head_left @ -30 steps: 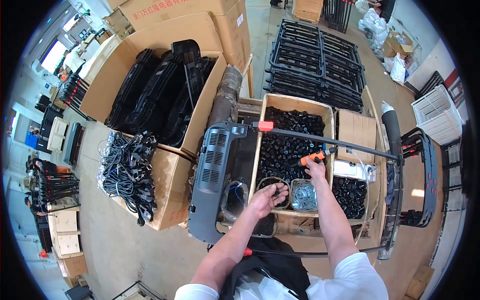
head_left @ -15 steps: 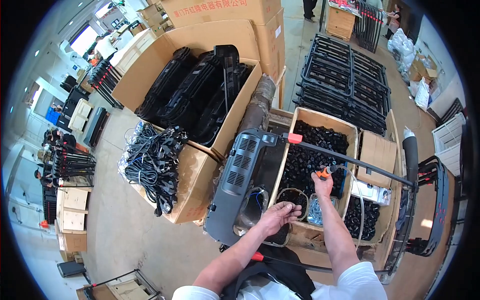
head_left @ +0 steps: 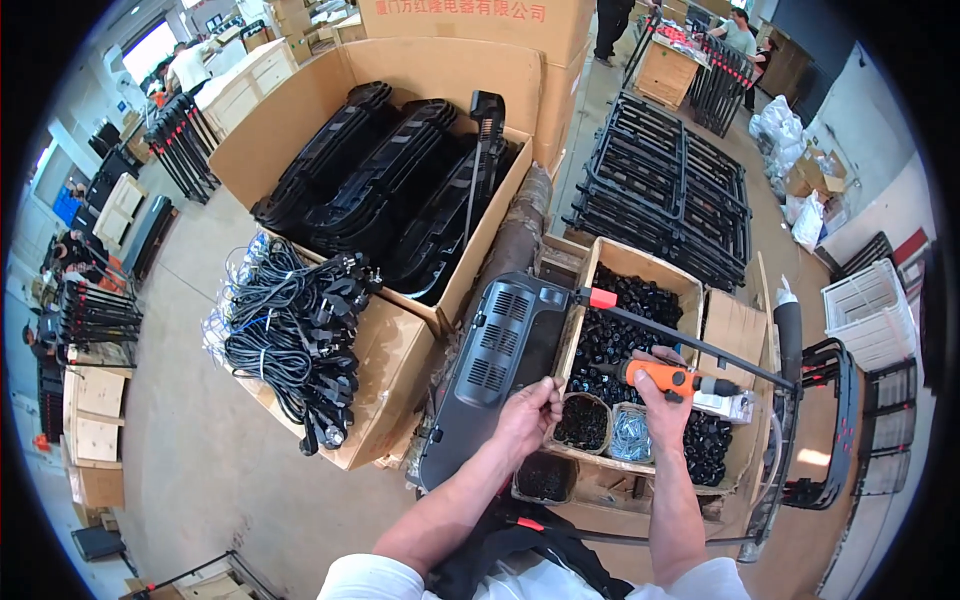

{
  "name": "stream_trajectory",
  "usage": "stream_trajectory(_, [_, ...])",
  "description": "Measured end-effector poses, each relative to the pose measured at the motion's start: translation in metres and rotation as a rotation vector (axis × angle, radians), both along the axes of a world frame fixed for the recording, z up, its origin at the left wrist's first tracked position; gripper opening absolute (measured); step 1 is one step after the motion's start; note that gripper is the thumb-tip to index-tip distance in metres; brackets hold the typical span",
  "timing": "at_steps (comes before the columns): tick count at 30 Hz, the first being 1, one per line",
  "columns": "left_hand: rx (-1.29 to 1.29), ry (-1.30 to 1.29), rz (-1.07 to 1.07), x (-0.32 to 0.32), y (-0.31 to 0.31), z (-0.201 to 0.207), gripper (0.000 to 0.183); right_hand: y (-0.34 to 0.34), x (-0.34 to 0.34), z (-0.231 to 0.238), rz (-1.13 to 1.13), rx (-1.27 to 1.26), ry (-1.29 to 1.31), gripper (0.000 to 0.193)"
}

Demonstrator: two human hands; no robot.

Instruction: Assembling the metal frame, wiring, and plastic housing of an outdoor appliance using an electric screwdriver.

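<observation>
My right hand [head_left: 664, 408] is wrapped round an orange and black power screwdriver [head_left: 655, 377], held level above a wooden bin of small black plastic parts [head_left: 628, 283]. Its narrow end points left. My left hand [head_left: 528, 418] has thumb and fingertips pinched together beside the bin's near left corner; whatever lies between them is too small to make out. Left of that hand is a dark grey vented plastic cover [head_left: 487, 362], resting against a black tubular frame [head_left: 690, 344] with a red corner piece [head_left: 600, 298]. Small tubs of dark screws [head_left: 582, 422] and silver screws [head_left: 630, 434] sit between my hands.
A large carton [head_left: 440, 62] of black plastic covers stands ahead to the left. Bundled black cables [head_left: 290, 330] lie on a nearer carton [head_left: 385, 385]. Stacked black frames [head_left: 665, 190] stand beyond the bins. A hose [head_left: 774, 455] hangs at the right. Other people work farther off.
The screwdriver has turned in my right hand and now lies crosswise with its narrow end to the left. My left hand has moved left and up, its fingers drawn together. The view has shifted slightly.
</observation>
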State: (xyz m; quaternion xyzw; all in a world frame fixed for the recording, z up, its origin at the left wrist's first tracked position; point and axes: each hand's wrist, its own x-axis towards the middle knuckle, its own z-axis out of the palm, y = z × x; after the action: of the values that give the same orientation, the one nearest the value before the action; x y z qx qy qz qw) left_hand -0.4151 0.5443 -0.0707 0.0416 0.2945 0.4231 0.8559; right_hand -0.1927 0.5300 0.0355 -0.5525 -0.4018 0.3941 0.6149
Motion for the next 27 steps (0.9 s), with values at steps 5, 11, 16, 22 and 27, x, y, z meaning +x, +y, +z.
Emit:
stream_trajectory(5, [-0.188,-0.123,0.164,-0.030,0.029,0.018,0.029,0.016,-0.068,0.038,0.124,0.019,-0.010,0.053])
stream_trajectory(11, [-0.211,-0.265,0.225,-0.051,0.047,0.014,0.029,0.032,-0.120,0.036,0.171,-0.015,-0.039,0.051])
stream_trajectory(16, [-0.260,-0.320,0.256,-0.058,0.057,0.017,0.028,0.039,-0.137,0.032,0.171,-0.003,-0.044,0.050])
stream_trajectory(22, [-0.224,-0.359,0.223,-0.067,0.063,0.016,0.027,0.043,-0.151,0.037,0.148,-0.018,-0.051,0.051])
stream_trajectory(27, [-0.177,-0.401,0.202,-0.072,0.066,0.017,0.029,0.053,-0.160,0.040,0.123,-0.049,-0.077,0.053])
